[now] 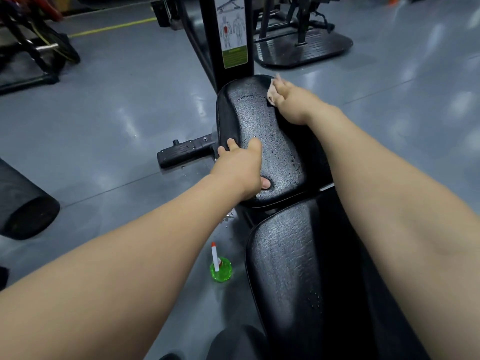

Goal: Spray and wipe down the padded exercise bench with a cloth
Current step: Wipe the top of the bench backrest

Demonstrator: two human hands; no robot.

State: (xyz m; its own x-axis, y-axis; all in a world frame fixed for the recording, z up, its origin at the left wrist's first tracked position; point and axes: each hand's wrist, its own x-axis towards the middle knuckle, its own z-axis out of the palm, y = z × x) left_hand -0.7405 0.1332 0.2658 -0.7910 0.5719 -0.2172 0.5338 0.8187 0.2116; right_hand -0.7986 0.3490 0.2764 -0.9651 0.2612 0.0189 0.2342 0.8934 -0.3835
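Note:
The black padded bench runs away from me in two parts: a far seat pad [262, 126] speckled with spray droplets and a near long pad [291, 268]. My right hand [293, 102] grips a small pale cloth [273, 92] and presses it on the far right corner of the seat pad. My left hand [242, 165] rests on the near left edge of that pad, fingers spread over the top and thumb against the surface. A green spray bottle [220, 268] with a white and red nozzle stands on the floor left of the long pad.
A black upright post with an instruction sticker [233, 29] rises just behind the seat pad. A black foot bar [181, 152] sticks out left on the wet grey floor. Foam roller [23, 203] at left; other machines stand at the back left and back right.

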